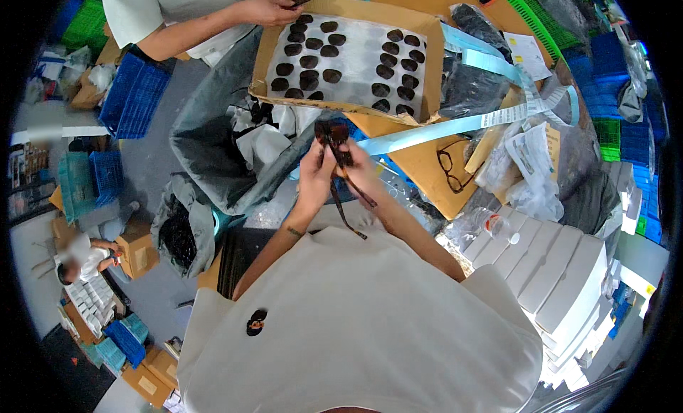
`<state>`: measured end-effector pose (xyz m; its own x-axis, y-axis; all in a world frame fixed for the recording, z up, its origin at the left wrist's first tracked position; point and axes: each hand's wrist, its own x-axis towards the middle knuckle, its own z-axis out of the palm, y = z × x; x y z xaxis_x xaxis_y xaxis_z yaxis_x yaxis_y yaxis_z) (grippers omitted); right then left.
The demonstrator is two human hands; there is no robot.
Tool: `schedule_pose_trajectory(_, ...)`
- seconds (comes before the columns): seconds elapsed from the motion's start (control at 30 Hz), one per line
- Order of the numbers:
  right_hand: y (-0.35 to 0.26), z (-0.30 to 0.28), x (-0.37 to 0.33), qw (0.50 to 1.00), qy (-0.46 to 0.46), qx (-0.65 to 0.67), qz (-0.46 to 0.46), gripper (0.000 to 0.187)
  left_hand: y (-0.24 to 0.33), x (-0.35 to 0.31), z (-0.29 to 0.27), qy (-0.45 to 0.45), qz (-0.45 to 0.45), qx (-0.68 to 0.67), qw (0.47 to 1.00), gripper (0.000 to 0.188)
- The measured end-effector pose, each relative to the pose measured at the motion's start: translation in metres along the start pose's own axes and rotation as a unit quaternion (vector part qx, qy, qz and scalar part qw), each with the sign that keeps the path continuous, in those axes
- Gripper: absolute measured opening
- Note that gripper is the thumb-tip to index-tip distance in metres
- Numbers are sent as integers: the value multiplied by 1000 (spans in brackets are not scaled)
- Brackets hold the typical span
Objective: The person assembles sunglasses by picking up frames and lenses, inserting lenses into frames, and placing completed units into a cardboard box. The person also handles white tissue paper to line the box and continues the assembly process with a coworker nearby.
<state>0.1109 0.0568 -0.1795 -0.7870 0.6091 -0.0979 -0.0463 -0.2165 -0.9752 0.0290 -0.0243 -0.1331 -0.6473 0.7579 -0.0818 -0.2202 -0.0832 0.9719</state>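
In front of my chest I hold a pair of dark tortoiseshell sunglasses [331, 133], its lenses at the top and its temples pointing down toward me. My left hand [313, 172] is closed on the left side of the frame. On the other side my right hand [361, 172], slightly blurred, grips it near a temple. Just beyond my hands lies a shallow cardboard box [341, 108] lined with white sheet, with several dark lenses [331, 76] laid out in groups. Another person's hand [270, 9] holds a dark piece over that box's far left corner.
A grey-lined bin [206, 143] with white scraps stands left of my hands. To the right are eyeglasses [453, 167] on cardboard, a pale blue strip [455, 132], a plastic bottle [501, 228] and stacked white boxes [551, 271]. Blue crates [135, 93] sit at far left.
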Motion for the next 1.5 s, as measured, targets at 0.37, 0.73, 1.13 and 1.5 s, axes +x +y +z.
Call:
schedule_pose_trajectory(0.37, -66, -128, 107, 969, 61, -227, 79, 34, 15, 4, -35, 154, -100, -260, 948, 33)
schedule_pose_trajectory(0.73, 30, -124, 185, 834, -63, -548, -9, 20, -8, -28, -42, 182, -132, -262, 938, 32)
schedule_pose_trajectory(1.13, -128, -70, 92, 934, -225, -230, -154, 37, 95, 10, -16, -82, -35, 465, 881, 25)
schedule_pose_trajectory(1.5, -100, -17, 36, 963, -246, 60, 97, 21, 80, 27, -45, -80, -37, 32, 996, 60)
